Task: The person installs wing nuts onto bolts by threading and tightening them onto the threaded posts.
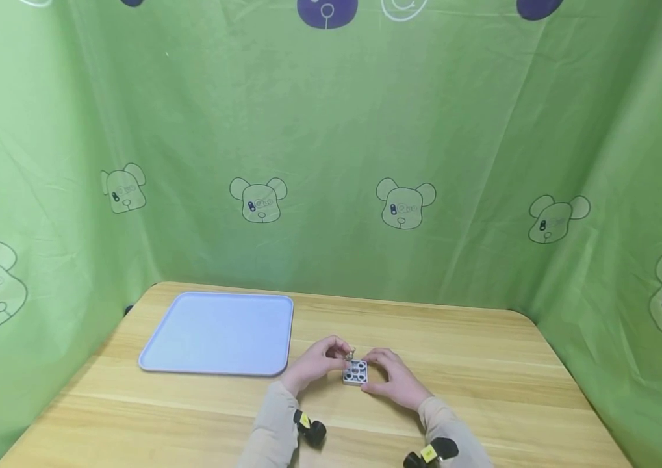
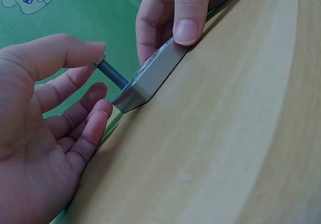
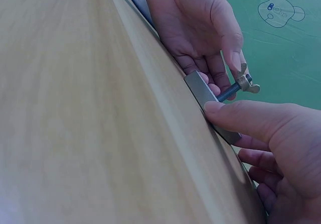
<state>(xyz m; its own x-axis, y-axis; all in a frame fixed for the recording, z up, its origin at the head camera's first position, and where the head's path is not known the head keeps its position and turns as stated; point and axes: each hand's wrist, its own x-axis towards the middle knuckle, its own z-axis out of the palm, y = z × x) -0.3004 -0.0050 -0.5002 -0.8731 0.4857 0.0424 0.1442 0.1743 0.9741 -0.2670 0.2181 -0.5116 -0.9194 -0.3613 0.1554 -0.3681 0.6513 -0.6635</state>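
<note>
A small square metal block with round recesses in its face lies on the wooden table between my two hands. From it rises a threaded bolt topped by a brass-coloured wing nut. My left hand has its thumb and index finger pinching the wing nut, while the other fingers curl near the block's edge. With thumb and fingers on opposite sides, my right hand grips the block. Part of the wing nut is hidden behind the left fingertips in the left wrist view.
A pale blue tray lies at the left of the table. Green curtains printed with bear heads hang round the back and sides. Both sleeves carry black wrist cameras.
</note>
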